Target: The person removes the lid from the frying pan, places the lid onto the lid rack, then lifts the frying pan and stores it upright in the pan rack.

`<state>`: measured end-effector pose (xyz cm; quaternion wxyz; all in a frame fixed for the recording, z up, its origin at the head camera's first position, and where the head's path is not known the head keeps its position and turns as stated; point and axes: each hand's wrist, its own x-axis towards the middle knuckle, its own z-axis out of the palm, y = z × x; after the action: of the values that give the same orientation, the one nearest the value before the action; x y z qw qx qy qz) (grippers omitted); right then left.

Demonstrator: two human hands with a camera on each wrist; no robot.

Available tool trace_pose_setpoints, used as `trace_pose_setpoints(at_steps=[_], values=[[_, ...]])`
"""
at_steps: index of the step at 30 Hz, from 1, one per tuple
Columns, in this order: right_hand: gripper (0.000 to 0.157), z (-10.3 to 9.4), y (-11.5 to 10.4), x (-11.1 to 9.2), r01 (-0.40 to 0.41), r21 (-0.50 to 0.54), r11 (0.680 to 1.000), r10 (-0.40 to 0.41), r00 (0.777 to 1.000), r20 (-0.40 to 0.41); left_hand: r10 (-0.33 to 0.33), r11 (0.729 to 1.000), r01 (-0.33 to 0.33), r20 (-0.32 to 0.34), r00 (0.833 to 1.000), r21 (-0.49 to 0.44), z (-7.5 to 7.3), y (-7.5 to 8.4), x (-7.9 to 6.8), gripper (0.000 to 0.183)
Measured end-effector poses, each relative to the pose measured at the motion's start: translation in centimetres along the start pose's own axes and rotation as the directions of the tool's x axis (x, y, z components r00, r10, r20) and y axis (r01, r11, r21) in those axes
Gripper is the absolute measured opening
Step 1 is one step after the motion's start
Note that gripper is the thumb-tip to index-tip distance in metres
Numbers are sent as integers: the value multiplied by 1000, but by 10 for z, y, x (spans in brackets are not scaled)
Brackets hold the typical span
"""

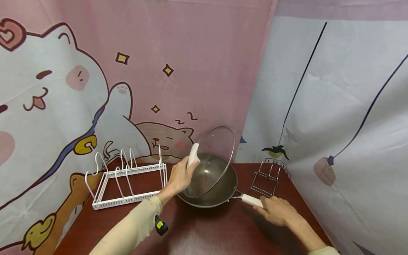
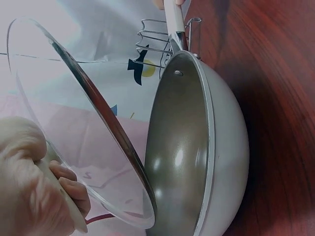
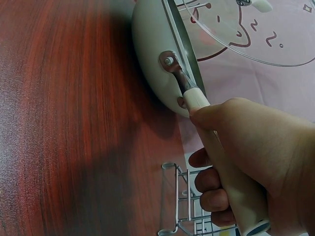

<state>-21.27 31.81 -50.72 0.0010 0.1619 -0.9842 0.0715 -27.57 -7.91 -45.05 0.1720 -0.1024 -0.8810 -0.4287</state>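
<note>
Wok (image 1: 222, 192), one: deep and round-sided, grey-brown inside, pale outside, at the middle of the desk (image 1: 204, 232); whether its base touches the wood is unclear. Long cream handle (image 1: 251, 200) riveted on by a metal bracket, pointing right.

Right hand (image 1: 276, 210): fingers wrapped around the wok's handle, thumb laid along its upper part.

Glass lid (image 1: 214, 156), one: clear, metal-rimmed, steeply tilted above the wok, its lower edge near the wok's rim; contact between the two cannot be told. White lid handle (image 1: 193, 156) on the left-facing side.

Left hand (image 1: 181, 176): fingers curled around the lid handle, grasping it. Pale sleeve (image 1: 130, 225); black strap (image 1: 160, 226) with yellow-green patch at the wrist.

White rack (image 1: 125, 200), one: slotted rails with upright loops, on the desk, left of the wok.

Wire rack (image 1: 266, 176), one: small, silver, on the desk beyond the right hand.

Backdrop cloth (image 1: 197, 78): pink and white, printed with cartoon animals.
</note>
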Motion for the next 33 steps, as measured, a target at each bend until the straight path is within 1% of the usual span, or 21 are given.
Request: trace_pose_setpoints(at_steps=[5,13,19,28,33], values=[[38,1,0,-1,1,5,1000,-1,1000,5,-26,999,26,11,1000,-19,1,-3,-1,38],[38,2,0,-2,-1,-7,1000,1,1000,4,-45,998,46,25,999,-34,2,-6,0,39],[38,1,1,-1,6,-21,1000,-6,1000,-7,-55,996,57,36,998,-66,1,-7,1,40],[37,1,1,0,2,2,1000,-2,1000,-1,-75,989,82,65,995,-125,1,-10,2,36],[37,1,0,0,3,4,1000,-3,1000,1,-93,987,101,67,993,-125,2,-12,1,38]])
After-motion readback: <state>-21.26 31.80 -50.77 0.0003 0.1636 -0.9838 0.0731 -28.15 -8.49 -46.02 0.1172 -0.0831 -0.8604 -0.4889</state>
